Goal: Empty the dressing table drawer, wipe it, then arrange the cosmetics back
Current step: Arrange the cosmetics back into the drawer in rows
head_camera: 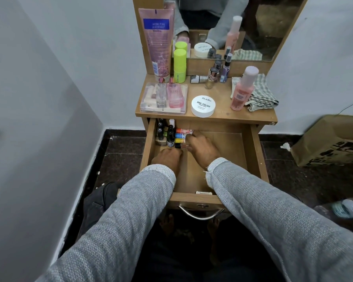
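Judging by the drawer [253, 147], we are partway through restocking: our right hand [200, 147] pinches a small tube among the bottles [167, 135] in its back-left corner, our left hand [167, 159] rests beside them with fingers hidden, and many cosmetics [203, 106] wait on the tabletop above.

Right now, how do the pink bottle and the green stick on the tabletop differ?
The pink bottle is translucent with a pale rounded cap; the green stick is opaque lime all over. The pink bottle stands at the right beside the checked cloth; the green stick stands at the back left beside the pink tube. Both stand upright.
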